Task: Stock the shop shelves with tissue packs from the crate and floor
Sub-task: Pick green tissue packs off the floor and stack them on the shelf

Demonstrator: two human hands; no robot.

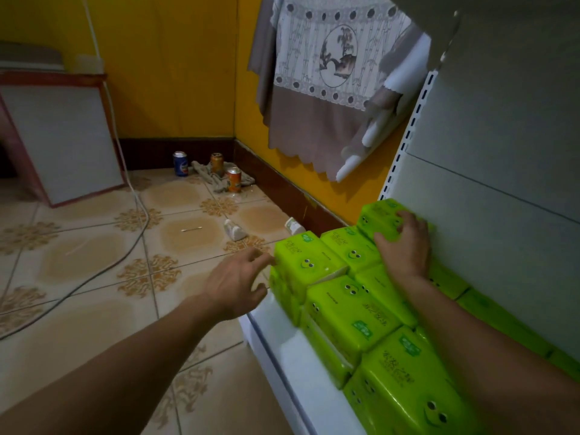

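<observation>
We're looking down at a patterned tile floor (94, 262) in a dim corner, with a yellow wall (172, 73) above a dark skirting board (175, 152). There's clutter down there: a blue can (180, 163) and two orange cans (234, 179) stand by a crumpled rag (216, 180), a grey cable (138, 227) snakes across the tiles, and a red-framed white panel (69, 139) sits at the left. A printed cloth (320, 89) hangs on the side wall. On our right the white shelf (292, 356) juts out from its pale back panel (502, 183), with a slotted upright (408, 136) at the far end. And it's loaded: bright green tissue packs (348, 309) lie flat, smiley faces up, layered in rows, their long axes running along the shelf, roughly parallel to its front edge. One top pack (378, 215) sits a tier higher at the far end, close to the back panel; which way its long axis lies we cannot tell, as the hand covers too much. Now the hands: the right hand (405, 246) is palm-down on that top pack, fingers spread and curled over its upper face, thumb pressed to its near side. The left hand (233, 284) hangs off the shelf's end, fingers loosely spread, holding nothing, fingertips just beside the corner pack (309, 262); whether they touch it we cannot tell.
</observation>
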